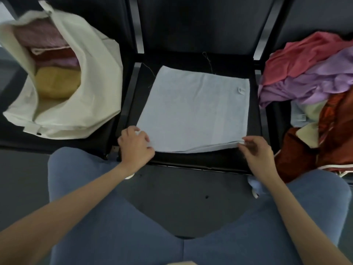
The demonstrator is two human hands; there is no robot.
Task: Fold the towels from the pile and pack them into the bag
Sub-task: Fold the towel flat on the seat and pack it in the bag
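A pale blue towel lies flat on the middle black seat, folded once so two layers show along its near edge. My left hand pinches the towel's near left corner. My right hand pinches its near right corner, where the layers part a little. A white cloth bag lies open on the left seat, holding folded pink, maroon and yellow towels. The pile of unfolded towels, in red, purple, cream and rust, sits on the right seat.
Dark seat backs rise behind all three seats, with metal armrest bars between them. My knees in blue trousers are close to the seat's front edge. Grey floor shows between my legs.
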